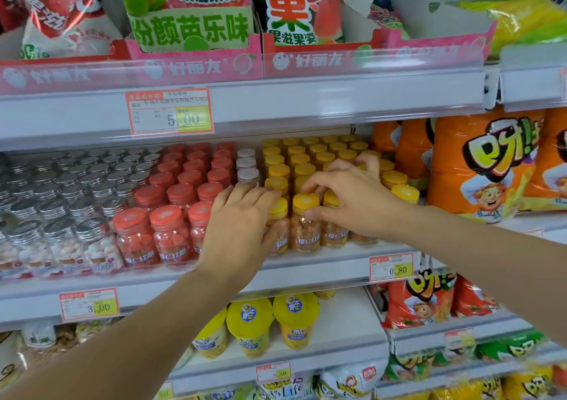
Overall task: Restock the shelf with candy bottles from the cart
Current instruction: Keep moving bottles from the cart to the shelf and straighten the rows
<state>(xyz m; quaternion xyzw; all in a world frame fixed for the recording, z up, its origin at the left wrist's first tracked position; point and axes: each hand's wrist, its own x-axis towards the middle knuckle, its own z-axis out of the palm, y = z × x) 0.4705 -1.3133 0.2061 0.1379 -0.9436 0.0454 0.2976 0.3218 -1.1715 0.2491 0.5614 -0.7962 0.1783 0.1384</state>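
Your left hand (242, 224), 9 o'clock, is pressing front yellow-capped bottles (304, 226), fingers straight. Your right hand (346, 197), 3 o'clock, is pinching one cap. Beyond, shelf (306, 266) rows are looking nearly full; cart out of view.

Bright, even overhead store light, soft shadow over the far candy bottles (310, 151). Some glare on the clear price rail (337, 95). Wide-angle bends the edges; lower-right snack bags (506, 350) look smeary.
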